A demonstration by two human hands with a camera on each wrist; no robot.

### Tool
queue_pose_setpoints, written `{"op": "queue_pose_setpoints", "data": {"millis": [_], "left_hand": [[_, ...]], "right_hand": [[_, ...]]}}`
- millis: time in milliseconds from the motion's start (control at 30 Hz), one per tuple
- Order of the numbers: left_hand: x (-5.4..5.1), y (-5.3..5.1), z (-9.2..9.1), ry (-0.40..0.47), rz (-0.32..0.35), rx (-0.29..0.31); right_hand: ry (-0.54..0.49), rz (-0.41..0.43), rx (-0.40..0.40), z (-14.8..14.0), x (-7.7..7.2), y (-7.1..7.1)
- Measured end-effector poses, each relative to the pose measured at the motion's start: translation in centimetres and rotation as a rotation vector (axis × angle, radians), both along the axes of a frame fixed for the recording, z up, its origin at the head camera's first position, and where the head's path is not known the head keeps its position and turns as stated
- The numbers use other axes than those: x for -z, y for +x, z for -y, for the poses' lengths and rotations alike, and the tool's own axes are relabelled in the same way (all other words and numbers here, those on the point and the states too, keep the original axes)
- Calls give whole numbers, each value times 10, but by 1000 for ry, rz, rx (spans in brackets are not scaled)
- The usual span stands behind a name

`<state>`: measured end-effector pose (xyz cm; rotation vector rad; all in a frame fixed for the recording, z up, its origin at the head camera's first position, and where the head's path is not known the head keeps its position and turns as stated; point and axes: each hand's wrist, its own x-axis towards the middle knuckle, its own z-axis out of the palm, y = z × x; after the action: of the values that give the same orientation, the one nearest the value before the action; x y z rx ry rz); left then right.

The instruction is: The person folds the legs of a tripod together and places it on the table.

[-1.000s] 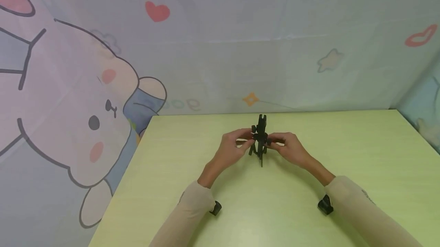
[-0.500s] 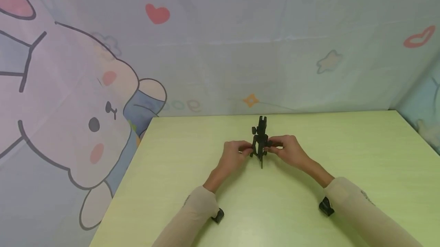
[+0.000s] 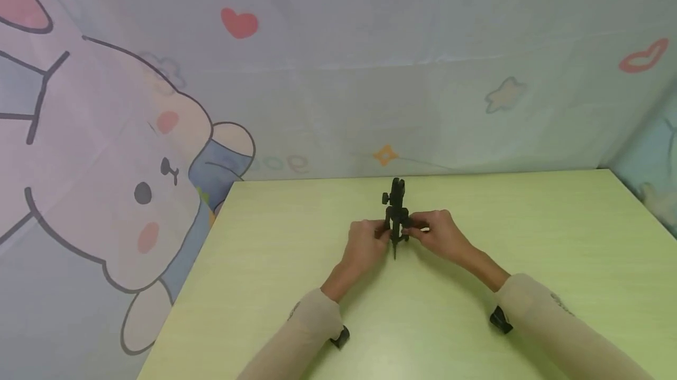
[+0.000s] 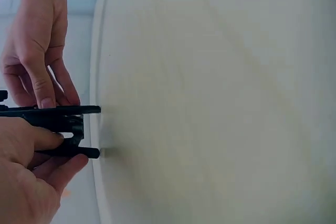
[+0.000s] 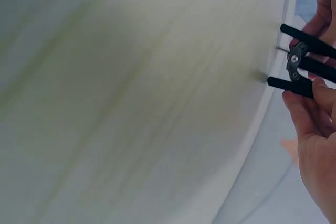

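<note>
In the head view, a black stand (image 3: 395,211) is near the far edge of the bench (image 3: 529,215), between the left hand (image 3: 364,246) and the right hand (image 3: 442,236); in the left wrist view, the left grip pinches one leg (image 4: 88,152) of it, and in the right wrist view, the right grip pinches another leg (image 5: 287,85).

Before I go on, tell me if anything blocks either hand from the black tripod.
Nothing visible does: the left hand and the right hand both hold the black tripod, one from each side, with no other thing showing in between.
</note>
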<state>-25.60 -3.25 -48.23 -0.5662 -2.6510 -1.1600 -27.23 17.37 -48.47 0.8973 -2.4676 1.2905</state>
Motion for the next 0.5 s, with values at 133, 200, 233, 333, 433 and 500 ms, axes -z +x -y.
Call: {"op": "queue_pose_setpoints", "data": {"millis": [133, 200, 233, 333, 433, 500], "left_hand": [[-4, -2, 0, -66, 5, -5], [-4, -3, -1, -101, 13, -1], [-4, -3, -1, -116, 16, -1], [-2, -4, -3, -141, 30, -4], [-1, -4, -4, -161, 36, -9], [-1, -4, -5, -171, 30, -8]], "right_hand": [[21, -5, 4, 5, -3, 3], [43, 0, 34, 6, -3, 4], [55, 11, 48, 6, -4, 4], [83, 46, 74, 6, -2, 6], [97, 55, 77, 7, -1, 5], [106, 37, 80, 8, -1, 5]]}}
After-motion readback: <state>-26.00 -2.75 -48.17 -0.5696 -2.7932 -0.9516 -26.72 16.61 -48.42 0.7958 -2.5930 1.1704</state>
